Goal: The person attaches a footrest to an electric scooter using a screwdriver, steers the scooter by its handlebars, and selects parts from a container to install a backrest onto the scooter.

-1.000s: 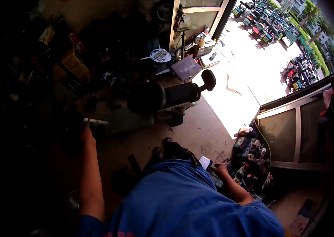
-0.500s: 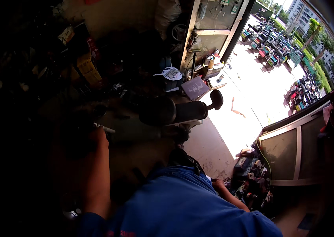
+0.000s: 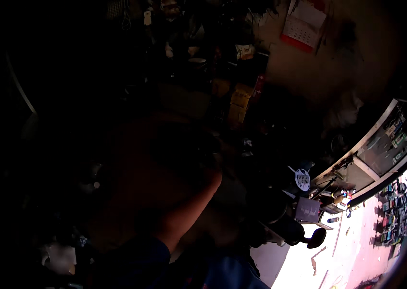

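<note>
View swung left, right hand out of frame | left hand point(image 3: 214, 167) shadowed, grip can't be told | yellow boxes point(image 3: 240, 98) beyond | done or left: too dark to judge

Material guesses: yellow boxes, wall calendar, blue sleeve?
Yellow boxes: probably cardboard, matte, with flat printed-looking faces; plastic possible, too dark to settle. Wall calendar: likely paper, dull, pale with a printed grid. Blue sleeve: fabric, apparently matte, no shine visible.
</note>
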